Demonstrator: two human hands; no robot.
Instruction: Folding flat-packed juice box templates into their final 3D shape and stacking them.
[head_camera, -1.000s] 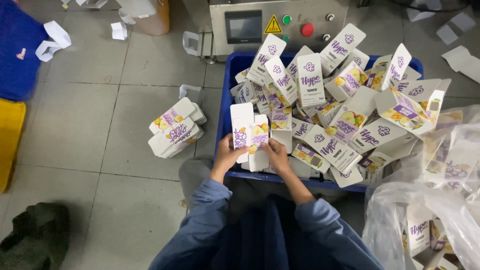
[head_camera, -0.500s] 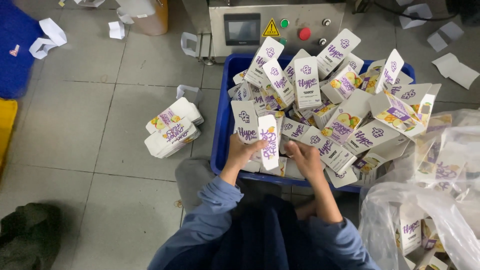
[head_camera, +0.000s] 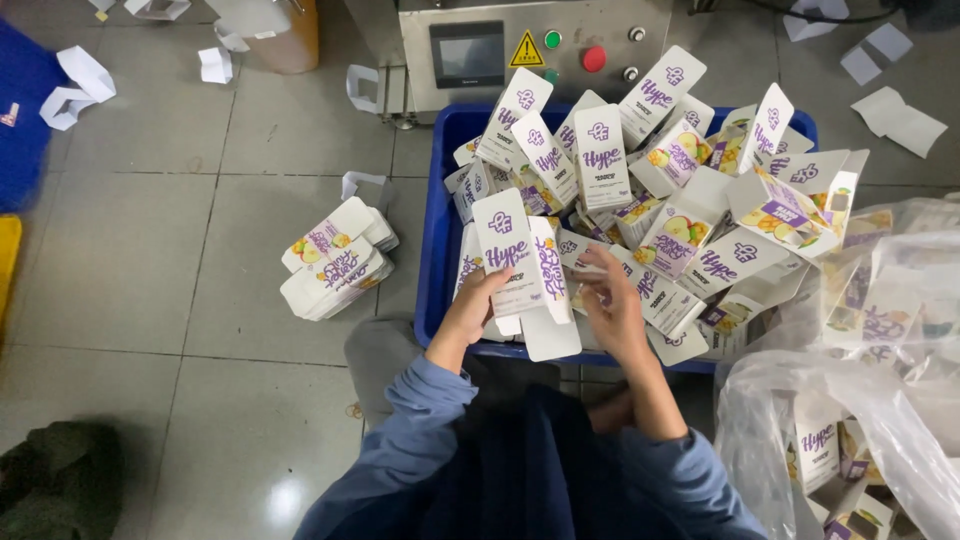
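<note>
My left hand (head_camera: 478, 300) clamped on 1 flat white carton (head_camera: 520, 265), right hand (head_camera: 612, 300) loose-fingered over blue crate (head_camera: 437, 240).

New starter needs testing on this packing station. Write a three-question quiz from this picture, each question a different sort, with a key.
1. True or false: the left hand holds a flat white carton above the blue crate.
2. Where does the small stack of cartons lie?
A. on the floor tiles left of the crate
B. on top of the metal machine
C. inside the clear plastic bag
3. Fill in: the right hand reaches among the loose cartons in the ____.

Key: 1 true; 2 A; 3 crate.
</note>
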